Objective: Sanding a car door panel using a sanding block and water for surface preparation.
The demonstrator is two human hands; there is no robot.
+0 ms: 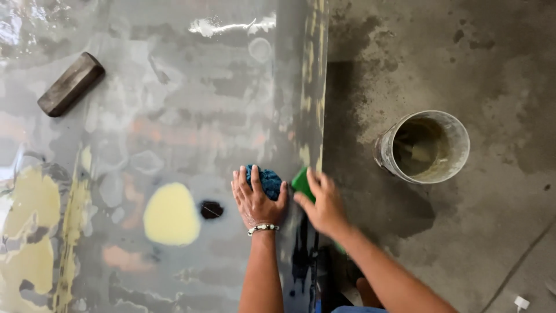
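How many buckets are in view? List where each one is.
1. The bucket stands on the concrete floor, right of the wet panel, beyond the right hand. No others show.

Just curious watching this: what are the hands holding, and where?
Left hand presses a blue cloth from on top; right hand grips a green pad at its near edge.
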